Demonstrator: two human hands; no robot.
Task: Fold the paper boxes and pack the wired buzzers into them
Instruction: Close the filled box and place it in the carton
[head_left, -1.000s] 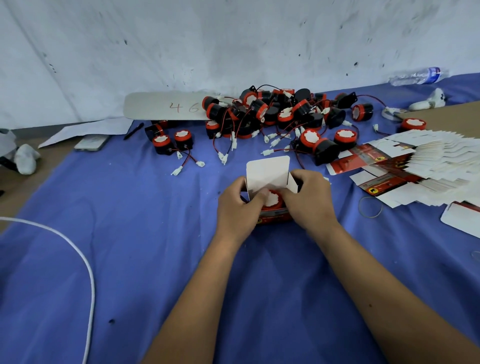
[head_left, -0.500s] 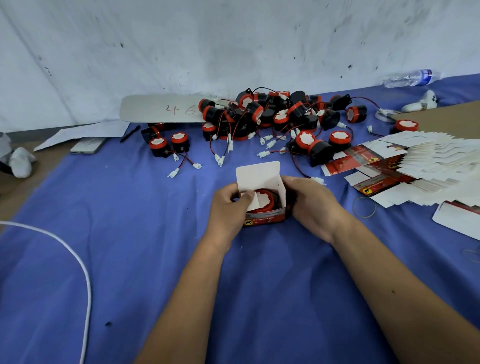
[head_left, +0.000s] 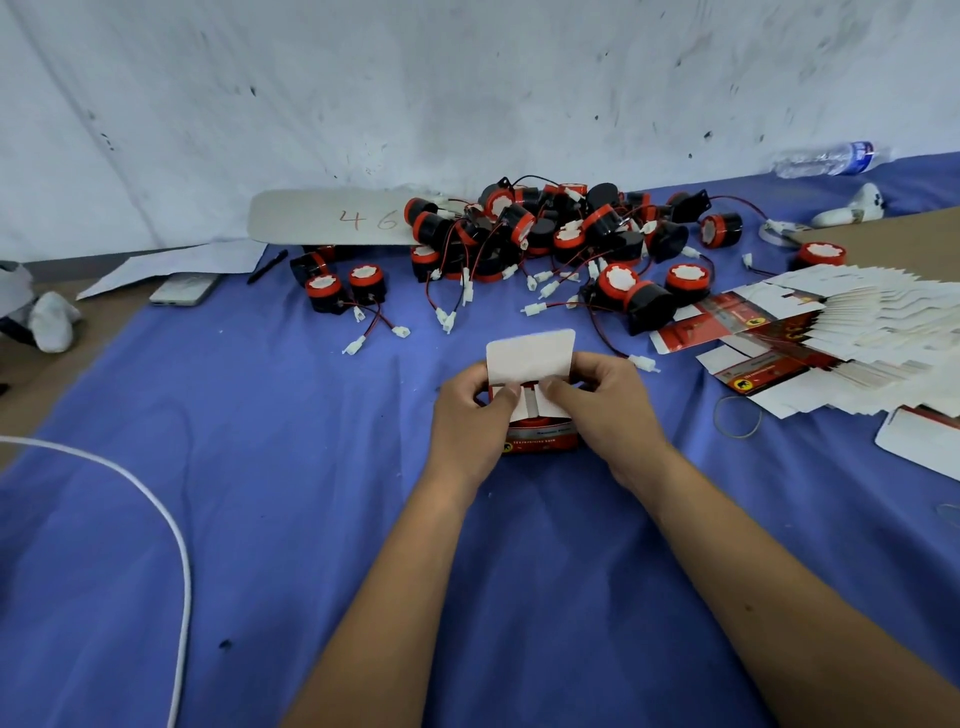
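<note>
A small red paper box (head_left: 537, 434) stands on the blue cloth (head_left: 260, 519) of the counter, near its middle, with its white top lid (head_left: 530, 352) standing upright at the back. Both hands are clamped on it: the left hand (head_left: 470, 415) grips the left side with its thumb pressing a white side flap down over the opening, and the right hand (head_left: 605, 410) grips the right side, its thumb pressing the other flap inward. A sliver of red shows between the two flaps. Toward the far edge lies a heap of black-and-red buzzers (head_left: 550, 234) with red wires and white plugs, a few strays spread to the left. At the right edge sits a fanned stack of flat unfolded boxes (head_left: 831, 338), with a rubber band (head_left: 737, 415) just in front. A white board marked 46 (head_left: 332, 218) lies at the far edge, a plastic bottle (head_left: 826, 158) at the far right corner, a white cable (head_left: 156, 509) along the left.
</note>
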